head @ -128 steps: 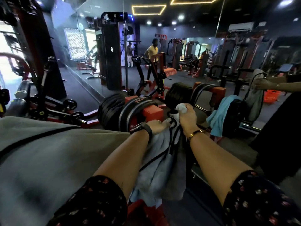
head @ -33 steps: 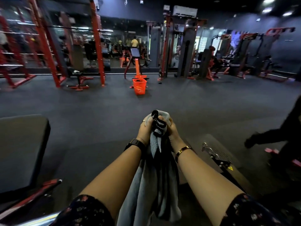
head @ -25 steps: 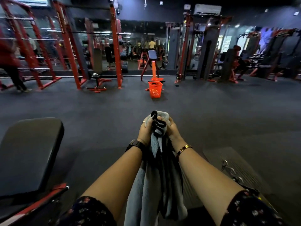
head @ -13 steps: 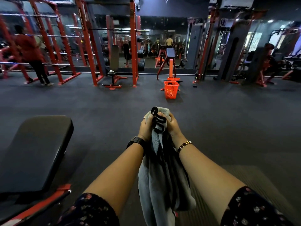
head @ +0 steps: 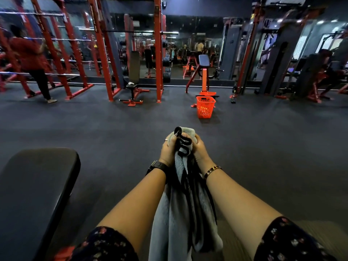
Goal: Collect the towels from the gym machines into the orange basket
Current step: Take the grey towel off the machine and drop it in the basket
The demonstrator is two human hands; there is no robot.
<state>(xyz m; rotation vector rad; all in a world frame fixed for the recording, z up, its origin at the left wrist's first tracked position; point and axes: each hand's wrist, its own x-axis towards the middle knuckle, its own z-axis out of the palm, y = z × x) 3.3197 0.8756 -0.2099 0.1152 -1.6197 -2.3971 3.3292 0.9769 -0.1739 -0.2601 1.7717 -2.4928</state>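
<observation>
Two hands, left hand (head: 168,150) and right hand (head: 200,149), grip towels (head: 169,213) bunched at frame centre. Well apart, upper centre: orange basket (head: 205,107). Your risk: hanging tail snags legs, grip slips, bundle drops short.

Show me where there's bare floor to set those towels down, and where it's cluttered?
Bare floor stretches between the towels and the orange basket, and right of the basket up to the far machines. Crowded: the red racks along the mirror, and the black bench pad at near left.
</observation>
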